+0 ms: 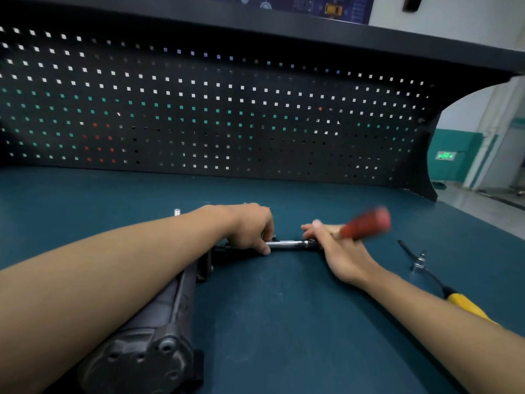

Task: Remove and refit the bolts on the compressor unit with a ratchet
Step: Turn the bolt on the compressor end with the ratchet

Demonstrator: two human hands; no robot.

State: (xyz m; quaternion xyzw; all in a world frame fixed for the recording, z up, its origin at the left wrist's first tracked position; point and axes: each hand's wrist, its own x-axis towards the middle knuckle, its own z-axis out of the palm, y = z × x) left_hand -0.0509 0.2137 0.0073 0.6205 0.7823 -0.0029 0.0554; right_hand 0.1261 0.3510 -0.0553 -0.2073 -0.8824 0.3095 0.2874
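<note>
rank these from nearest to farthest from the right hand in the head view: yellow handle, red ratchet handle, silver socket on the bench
From the right hand:
1. red ratchet handle, held in that hand
2. silver socket, on the bench to its right
3. yellow handle, further right, beside the forearm

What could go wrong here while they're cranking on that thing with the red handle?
The ratchet is blurred, so it is probably swinging fast in the right hand. A slip could pinch the left hand, whose fingers curl round the chrome extension bar. The small chrome piece standing behind the left forearm might be knocked away.
</note>
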